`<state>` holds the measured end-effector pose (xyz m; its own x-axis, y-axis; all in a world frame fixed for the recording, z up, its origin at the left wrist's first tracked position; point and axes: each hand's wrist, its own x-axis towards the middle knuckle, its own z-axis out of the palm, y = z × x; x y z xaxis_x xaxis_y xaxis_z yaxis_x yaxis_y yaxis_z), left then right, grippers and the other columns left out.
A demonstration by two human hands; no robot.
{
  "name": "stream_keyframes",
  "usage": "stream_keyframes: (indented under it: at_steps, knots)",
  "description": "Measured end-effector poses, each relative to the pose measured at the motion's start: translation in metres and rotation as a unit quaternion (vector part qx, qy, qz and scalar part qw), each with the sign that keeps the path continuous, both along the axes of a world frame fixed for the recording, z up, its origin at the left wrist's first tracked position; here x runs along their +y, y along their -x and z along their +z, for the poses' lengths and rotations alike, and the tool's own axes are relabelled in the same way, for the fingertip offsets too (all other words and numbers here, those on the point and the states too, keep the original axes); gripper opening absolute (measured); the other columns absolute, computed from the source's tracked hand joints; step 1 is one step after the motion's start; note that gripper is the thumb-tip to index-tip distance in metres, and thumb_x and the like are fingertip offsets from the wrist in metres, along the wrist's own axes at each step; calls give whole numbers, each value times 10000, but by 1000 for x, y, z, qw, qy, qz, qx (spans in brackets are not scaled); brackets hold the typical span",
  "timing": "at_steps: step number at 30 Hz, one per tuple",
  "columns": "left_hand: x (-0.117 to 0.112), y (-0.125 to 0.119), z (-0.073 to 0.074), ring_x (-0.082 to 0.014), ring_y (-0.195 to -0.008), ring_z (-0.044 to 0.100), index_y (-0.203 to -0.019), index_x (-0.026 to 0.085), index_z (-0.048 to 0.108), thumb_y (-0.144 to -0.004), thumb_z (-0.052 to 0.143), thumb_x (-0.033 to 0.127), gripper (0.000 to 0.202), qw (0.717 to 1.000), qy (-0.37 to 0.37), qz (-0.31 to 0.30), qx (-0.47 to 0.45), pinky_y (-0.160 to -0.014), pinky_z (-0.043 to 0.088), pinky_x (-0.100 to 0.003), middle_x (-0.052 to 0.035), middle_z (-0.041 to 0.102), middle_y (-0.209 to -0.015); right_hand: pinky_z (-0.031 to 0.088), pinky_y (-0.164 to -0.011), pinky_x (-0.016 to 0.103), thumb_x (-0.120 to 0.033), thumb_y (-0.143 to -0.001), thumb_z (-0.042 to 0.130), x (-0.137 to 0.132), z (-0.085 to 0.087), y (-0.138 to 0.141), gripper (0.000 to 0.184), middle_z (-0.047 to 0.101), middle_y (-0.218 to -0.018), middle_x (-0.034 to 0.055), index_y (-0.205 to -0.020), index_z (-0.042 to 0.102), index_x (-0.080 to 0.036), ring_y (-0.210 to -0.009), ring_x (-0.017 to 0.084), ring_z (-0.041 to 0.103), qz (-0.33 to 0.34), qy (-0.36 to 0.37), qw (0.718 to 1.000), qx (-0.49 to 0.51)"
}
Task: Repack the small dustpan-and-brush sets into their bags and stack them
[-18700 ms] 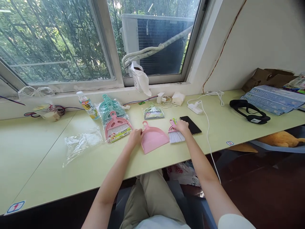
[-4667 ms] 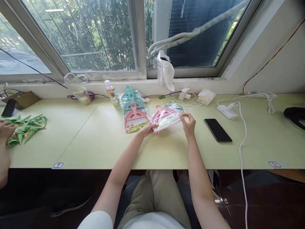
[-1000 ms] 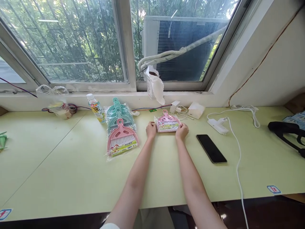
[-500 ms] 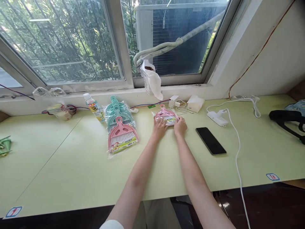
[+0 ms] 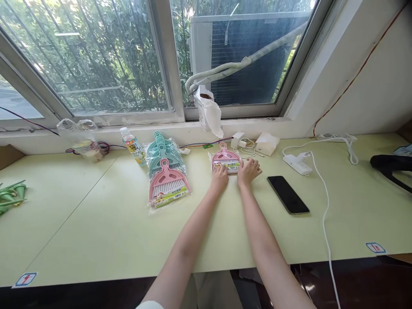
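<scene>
A small bagged pink dustpan-and-brush set [image 5: 225, 159] lies flat on the pale green table [image 5: 96, 223], near the windowsill. My left hand [image 5: 219, 178] rests at its near left corner with the fingers curled down on the bag's edge. My right hand [image 5: 248, 171] lies at its near right corner, fingers spread flat. To the left lies a stack of bagged sets [image 5: 165, 174], teal ones at the back and a pink one on top at the front.
A black phone [image 5: 288, 200] lies right of my hands. A white power strip [image 5: 297, 163] trails a cable off the table's front. A drink bottle [image 5: 133, 146], a plastic bag [image 5: 80, 137], chargers [image 5: 238, 140] and a white box [image 5: 266, 143] line the sill. Green items [image 5: 11, 195] lie far left.
Both hands have slid back from the top of the bagged pink set to its near edge. The right hand's fingers have spread. The set stays flat where it was laid.
</scene>
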<state>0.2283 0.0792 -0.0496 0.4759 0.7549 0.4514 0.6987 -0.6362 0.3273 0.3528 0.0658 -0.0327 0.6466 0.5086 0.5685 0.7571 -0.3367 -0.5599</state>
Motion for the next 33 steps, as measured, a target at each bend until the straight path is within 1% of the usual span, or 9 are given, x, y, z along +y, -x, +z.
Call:
stream_keyframes:
  at_steps: [2, 4, 6, 10, 16, 21, 27, 30, 33]
  knots:
    - [2, 1, -2, -278, -1216, 454, -1233, 165, 551, -832, 439, 161, 416, 1000, 6, 4, -7, -1100, 267, -453, -132, 504, -1320, 336, -877, 408, -325, -946, 338, 1, -1, 5, 325, 595, -1029, 166, -1049, 581, -135, -1014, 278, 511, 90, 24, 994, -51]
    - [4, 1, -2, -285, -1230, 442, -1228, 186, 562, -834, 455, 185, 408, 1000, 16, 12, -21, -1129, 188, -497, -130, 500, -1332, 349, -878, 371, -274, -944, 340, 5, -4, 9, 303, 620, -956, 134, -928, 614, -144, -949, 240, 533, 202, 70, 972, -95]
    - [6, 1, -2, -282, -1243, 433, -1210, 221, 578, -841, 458, 198, 388, 999, 31, 20, -37, -1141, 119, -530, -118, 499, -1340, 359, -889, 358, -237, -932, 360, 10, -9, 11, 292, 631, -937, 123, -862, 628, -144, -930, 226, 541, 255, 98, 955, -119]
    - [11, 2, -2, -270, -1283, 390, -1183, 235, 593, -828, 470, 176, 381, 997, 52, 34, -40, -1139, 124, -525, -104, 473, -1363, 392, -907, 349, -182, -903, 376, 16, -17, 6, 269, 629, -972, 129, -894, 640, -134, -975, 227, 530, 251, 73, 961, -94]
    - [18, 2, -3, -284, -1281, 369, -1157, 235, 604, -811, 478, 158, 376, 998, 33, 42, -24, -1115, 190, -531, -109, 455, -1363, 407, -953, 406, -135, -852, 383, 18, -23, -1, 281, 597, -1068, 165, -1016, 611, -120, -1083, 254, 481, 229, 51, 970, -56]
    - [18, -1, -7, -314, -1288, 362, -1192, 217, 582, -814, 472, 170, 396, 999, 13, 53, -2, -1100, 201, -561, -133, 428, -1390, 392, -991, 408, -110, -837, 385, 14, -22, 5, 334, 517, -1229, 171, -1114, 572, -118, -1183, 254, 435, 277, 40, 956, -91]
    - [18, -2, -14, -288, -1310, 354, -1224, 226, 541, -889, 412, 285, 363, 998, 6, 55, -14, -1121, 186, -552, -114, 423, -1414, 426, -925, 406, -112, -834, 390, 15, -27, 13, 312, 608, -1084, 161, -1056, 609, -123, -1057, 253, 522, 306, 102, 943, -82]
    - [19, -2, -9, -286, -1353, 313, -1294, 180, 485, -876, 418, 228, 426, 998, 13, 63, -23, -1134, 191, -531, -128, 389, -1449, 422, -946, 401, -102, -814, 396, 14, -29, 11, 341, 600, -1139, 167, -1081, 609, -112, -1085, 243, 520, 311, 86, 945, -61]
    - [7, 2, 1, -265, -1397, 255, -1310, 165, 480, -878, 386, 160, 443, 997, -37, 44, -45, -1159, 161, -500, -125, 360, -1478, 403, -970, 413, -108, -830, 362, 5, -26, 13, 388, 563, -1224, 181, -1145, 589, -108, -1152, 253, 492, 296, 64, 951, -54]
